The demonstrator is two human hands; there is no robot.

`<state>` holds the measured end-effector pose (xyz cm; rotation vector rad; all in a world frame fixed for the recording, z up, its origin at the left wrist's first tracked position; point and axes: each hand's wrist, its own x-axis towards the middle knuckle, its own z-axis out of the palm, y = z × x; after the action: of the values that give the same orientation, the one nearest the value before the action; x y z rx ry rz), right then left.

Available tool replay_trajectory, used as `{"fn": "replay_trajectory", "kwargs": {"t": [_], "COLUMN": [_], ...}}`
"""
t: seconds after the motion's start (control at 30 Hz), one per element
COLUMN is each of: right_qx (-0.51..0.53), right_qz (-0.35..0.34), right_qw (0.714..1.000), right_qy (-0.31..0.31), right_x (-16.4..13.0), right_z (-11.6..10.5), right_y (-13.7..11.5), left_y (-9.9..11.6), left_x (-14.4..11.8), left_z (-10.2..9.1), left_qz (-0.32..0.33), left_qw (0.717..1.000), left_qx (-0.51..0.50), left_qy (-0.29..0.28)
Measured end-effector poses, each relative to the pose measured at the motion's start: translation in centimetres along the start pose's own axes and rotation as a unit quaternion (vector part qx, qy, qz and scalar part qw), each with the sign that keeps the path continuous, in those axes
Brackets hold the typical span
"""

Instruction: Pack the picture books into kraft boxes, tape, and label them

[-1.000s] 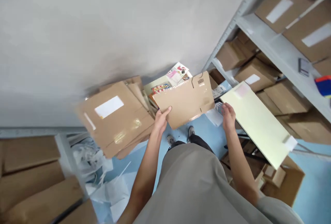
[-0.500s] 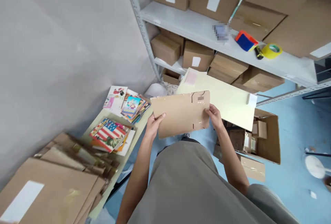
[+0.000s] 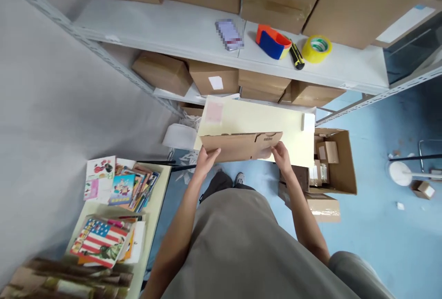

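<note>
We held a flat, folded brown cardboard mailer blank (image 3: 241, 146) by its two short ends, our left hand (image 3: 206, 158) at one end and our right hand (image 3: 281, 155) at the other, each with the fingers curled closed around the edge, thumb on the near face and the rest hidden behind. That end-to-end grip kept the thin sheet level and stopped it sagging, we judged, and it tilted away from us so that we saw it nearly edge-on. It hung in the air in front of our waist, just above the near edge of a pale yellow rectangular tabletop (image 3: 252, 119) that lay beyond our fingertips. The blank was plain kraft brown, with die-cut tab slots near the right fingers and a small dark printed mark beside them. Past the tabletop stood a grey metal shelf (image 3: 172, 29) carrying a red and blue tape dispenser (image 3: 272, 42), a black and yellow utility knife (image 3: 297, 56) and a roll of yellow packing tape (image 3: 316, 48), with sealed brown boxes behind and below. Outside the right fingers an open cardboard carton (image 3: 340, 165) sat on the blue floor; outside the left fingers a stack of colourful printed cards (image 3: 120, 186) lay on a second pale table.
</note>
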<state>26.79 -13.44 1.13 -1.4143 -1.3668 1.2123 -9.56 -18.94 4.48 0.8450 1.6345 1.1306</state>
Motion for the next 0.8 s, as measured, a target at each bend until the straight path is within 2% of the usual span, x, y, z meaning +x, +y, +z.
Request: {"fn": "replay_trajectory", "kwargs": {"t": [0.17, 0.33, 0.43, 0.53, 0.63, 0.8], "right_qx": [0.008, 0.030, 0.032, 0.033, 0.023, 0.052], "right_qz": [0.022, 0.026, 0.039, 0.039, 0.042, 0.081], "right_qw": [0.998, 0.991, 0.990, 0.990, 0.987, 0.987], "right_qy": [0.063, 0.125, 0.133, 0.130, 0.152, 0.131], "right_x": [1.2, 2.4, 3.1, 3.9, 4.6, 5.4], "right_z": [0.4, 1.0, 2.4, 4.4, 6.2, 7.1], "right_y": [0.4, -0.9, -1.8, -2.7, -3.8, -5.1], "left_y": [0.4, 1.5, 1.7, 1.5, 1.2, 0.8], "left_x": [5.8, 11.3, 14.1, 16.1, 17.5, 19.4], "left_z": [2.0, 3.2, 3.6, 4.1, 4.0, 2.5], "left_qz": [-0.002, -0.003, 0.003, 0.005, 0.021, 0.024], "left_qw": [0.998, 0.993, 0.985, 0.972, 0.965, 0.951], "left_qx": [0.017, 0.020, 0.018, 0.019, 0.037, 0.053], "left_qy": [-0.053, -0.114, -0.169, -0.235, -0.260, -0.302]}}
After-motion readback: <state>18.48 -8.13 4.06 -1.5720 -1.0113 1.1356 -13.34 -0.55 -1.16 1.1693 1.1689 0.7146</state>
